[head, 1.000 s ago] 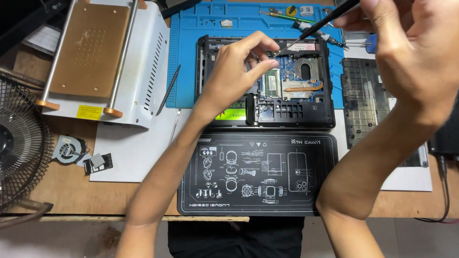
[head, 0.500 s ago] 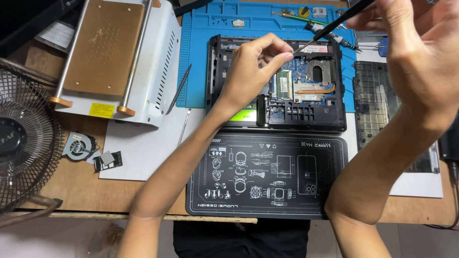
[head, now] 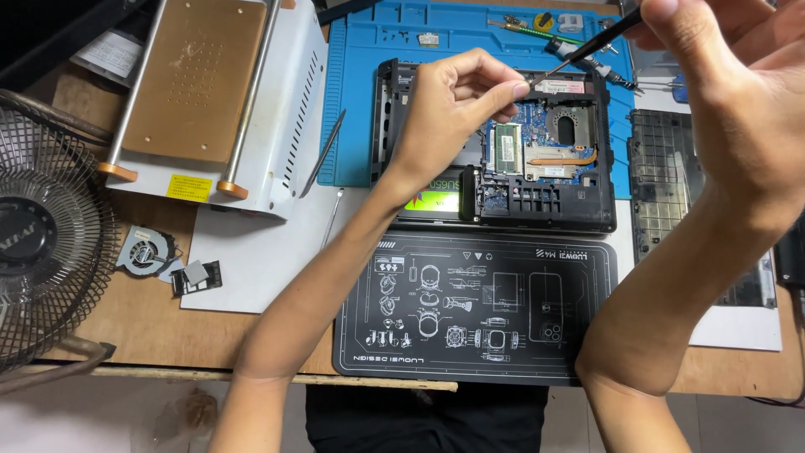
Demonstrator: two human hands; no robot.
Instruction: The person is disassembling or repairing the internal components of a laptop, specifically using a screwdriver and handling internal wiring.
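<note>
Currently, head view: my left hand (head: 457, 105) hovers over the opened laptop chassis (head: 503, 159), thumb and forefinger pinched nearly closed at the tip of the screwdriver (head: 587, 46); whether a screw sits between them I cannot tell, too small. My right hand (head: 729, 75) is curled tight around the screwdriver's handle end, shaft slanting down-left toward the left fingertips. The chassis lies on the blue work mat (head: 360, 101), board and copper heat pipe (head: 566, 158) exposed. A black printed mat (head: 474, 306) lies just in front of it; a loose small fan (head: 144, 250) rests well apart on the bench. Judgement: keep the tip steady against the pinch and keep both hands over the mats, so anything dropped is caught.
</note>
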